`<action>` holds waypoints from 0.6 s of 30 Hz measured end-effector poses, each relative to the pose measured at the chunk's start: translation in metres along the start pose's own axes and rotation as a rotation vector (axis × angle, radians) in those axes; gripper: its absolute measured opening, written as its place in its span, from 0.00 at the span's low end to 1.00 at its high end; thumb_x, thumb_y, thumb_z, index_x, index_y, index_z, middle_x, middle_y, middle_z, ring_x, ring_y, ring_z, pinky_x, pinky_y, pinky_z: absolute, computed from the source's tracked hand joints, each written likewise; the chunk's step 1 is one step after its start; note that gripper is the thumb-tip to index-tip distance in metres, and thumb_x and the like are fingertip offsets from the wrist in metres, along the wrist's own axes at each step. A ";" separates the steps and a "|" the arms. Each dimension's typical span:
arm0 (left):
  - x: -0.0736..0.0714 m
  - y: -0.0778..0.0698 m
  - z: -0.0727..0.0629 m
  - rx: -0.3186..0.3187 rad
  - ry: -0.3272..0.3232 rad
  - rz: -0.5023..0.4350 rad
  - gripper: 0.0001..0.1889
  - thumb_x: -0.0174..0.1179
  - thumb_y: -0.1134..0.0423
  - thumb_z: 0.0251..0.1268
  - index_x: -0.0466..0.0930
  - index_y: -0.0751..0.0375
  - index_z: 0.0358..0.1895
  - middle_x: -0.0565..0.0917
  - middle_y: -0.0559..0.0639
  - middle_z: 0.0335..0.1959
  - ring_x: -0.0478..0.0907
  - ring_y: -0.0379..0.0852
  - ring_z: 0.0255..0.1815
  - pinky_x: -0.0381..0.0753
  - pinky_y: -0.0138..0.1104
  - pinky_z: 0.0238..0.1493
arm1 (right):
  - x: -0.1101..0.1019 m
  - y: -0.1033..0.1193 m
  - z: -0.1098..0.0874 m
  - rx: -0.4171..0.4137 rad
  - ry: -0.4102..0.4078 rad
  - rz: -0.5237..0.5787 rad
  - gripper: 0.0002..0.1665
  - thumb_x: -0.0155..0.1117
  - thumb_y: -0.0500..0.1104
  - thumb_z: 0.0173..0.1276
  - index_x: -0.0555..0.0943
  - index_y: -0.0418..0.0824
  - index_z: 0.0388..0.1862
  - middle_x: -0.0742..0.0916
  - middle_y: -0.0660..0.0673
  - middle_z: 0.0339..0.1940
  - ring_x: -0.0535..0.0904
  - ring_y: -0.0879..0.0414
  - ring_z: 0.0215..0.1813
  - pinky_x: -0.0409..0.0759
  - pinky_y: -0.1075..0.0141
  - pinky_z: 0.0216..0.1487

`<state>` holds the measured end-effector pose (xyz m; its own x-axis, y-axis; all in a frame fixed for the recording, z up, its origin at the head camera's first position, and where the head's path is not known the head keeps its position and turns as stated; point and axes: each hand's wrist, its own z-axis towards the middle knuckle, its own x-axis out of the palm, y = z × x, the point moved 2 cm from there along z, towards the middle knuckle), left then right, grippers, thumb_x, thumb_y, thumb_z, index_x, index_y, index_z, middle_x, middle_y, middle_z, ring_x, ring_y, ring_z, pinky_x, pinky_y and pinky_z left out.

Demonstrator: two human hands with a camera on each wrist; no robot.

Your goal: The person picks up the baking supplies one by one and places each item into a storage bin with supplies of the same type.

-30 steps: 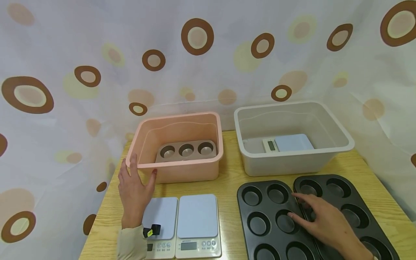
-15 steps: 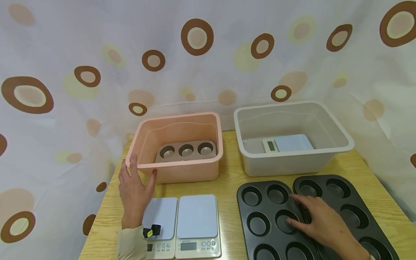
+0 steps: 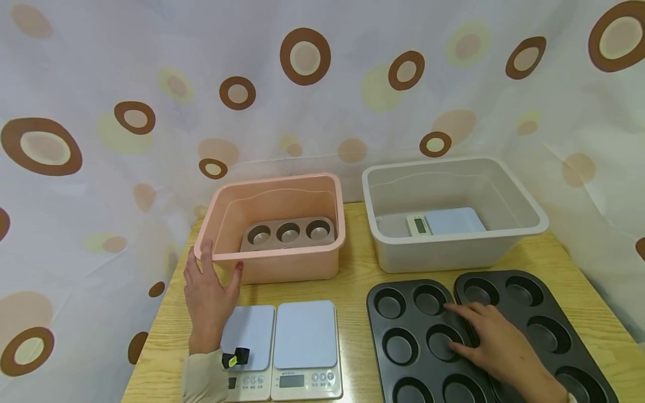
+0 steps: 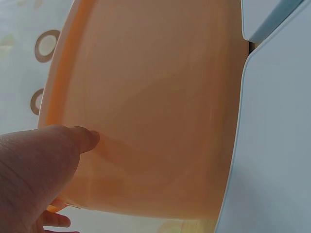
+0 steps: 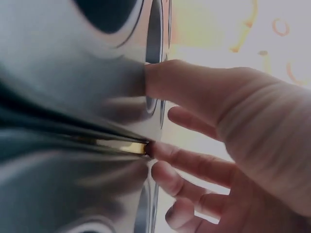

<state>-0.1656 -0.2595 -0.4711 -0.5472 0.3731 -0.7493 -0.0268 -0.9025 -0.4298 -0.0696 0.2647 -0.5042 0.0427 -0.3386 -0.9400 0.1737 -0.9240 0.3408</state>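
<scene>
In the head view, my left hand [image 3: 210,302] rests at the front left corner of a pink plastic bin [image 3: 282,271]. Its fingers lie along the rim, and in the left wrist view the thumb [image 4: 87,139] touches the front wall. A brown muffin pan [image 3: 274,237] sits inside that bin. My right hand [image 3: 496,341] is spread over two dark muffin pans lying side by side, the left pan [image 3: 415,313] and the right pan [image 3: 509,313]. Its thumb touches the left pan beside a cup, while some fingertips are right at the seam between the pans in the right wrist view.
Two kitchen scales, a left one [image 3: 252,330] and a right one [image 3: 306,336], lie side by side in front of the pink bin. A grey bin [image 3: 443,254] at the back right holds another scale [image 3: 453,221]. A patterned curtain [image 3: 322,117] hangs behind the wooden table [image 3: 355,291].
My right hand has shifted slightly left over the dark muffin pans. The left hand stays at the pink bin's corner, and the bins, scales and pans look the same.
</scene>
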 end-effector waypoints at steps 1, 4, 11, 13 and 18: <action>0.000 0.000 0.000 0.000 -0.001 0.000 0.44 0.71 0.51 0.70 0.60 0.54 0.84 0.64 0.78 0.81 0.70 0.79 0.75 0.80 0.79 0.53 | 0.000 0.000 0.000 0.000 0.005 -0.002 0.46 0.92 0.55 0.50 0.86 0.44 0.68 0.90 0.38 0.57 0.85 0.37 0.57 0.88 0.39 0.48; 0.000 0.000 0.000 -0.001 -0.003 -0.002 0.44 0.71 0.51 0.70 0.60 0.54 0.84 0.65 0.78 0.81 0.70 0.80 0.74 0.80 0.80 0.53 | 0.002 0.000 0.000 -0.009 0.013 -0.006 0.46 0.92 0.54 0.51 0.85 0.45 0.69 0.90 0.37 0.58 0.85 0.36 0.57 0.88 0.39 0.49; 0.001 -0.001 -0.001 -0.016 0.006 -0.011 0.43 0.71 0.51 0.70 0.61 0.54 0.84 0.64 0.78 0.81 0.69 0.79 0.75 0.79 0.79 0.55 | 0.008 0.001 0.003 -0.039 -0.002 -0.017 0.41 0.90 0.49 0.56 0.86 0.46 0.68 0.93 0.39 0.52 0.85 0.43 0.50 0.88 0.43 0.47; 0.001 -0.001 -0.001 -0.015 0.001 -0.014 0.43 0.71 0.51 0.70 0.62 0.55 0.83 0.64 0.78 0.81 0.69 0.79 0.75 0.80 0.79 0.54 | 0.009 0.001 0.005 -0.044 -0.004 -0.022 0.38 0.89 0.47 0.57 0.87 0.46 0.67 0.92 0.43 0.47 0.83 0.47 0.47 0.87 0.47 0.44; 0.001 0.000 -0.001 -0.011 -0.002 -0.015 0.42 0.71 0.51 0.70 0.62 0.55 0.82 0.65 0.77 0.81 0.70 0.79 0.75 0.80 0.79 0.54 | 0.009 0.001 0.009 -0.048 0.004 -0.015 0.33 0.86 0.44 0.60 0.88 0.48 0.65 0.84 0.53 0.32 0.75 0.56 0.40 0.77 0.57 0.37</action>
<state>-0.1651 -0.2585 -0.4722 -0.5488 0.3857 -0.7416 -0.0257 -0.8945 -0.4462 -0.0777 0.2591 -0.5119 0.0433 -0.3243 -0.9450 0.2208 -0.9194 0.3256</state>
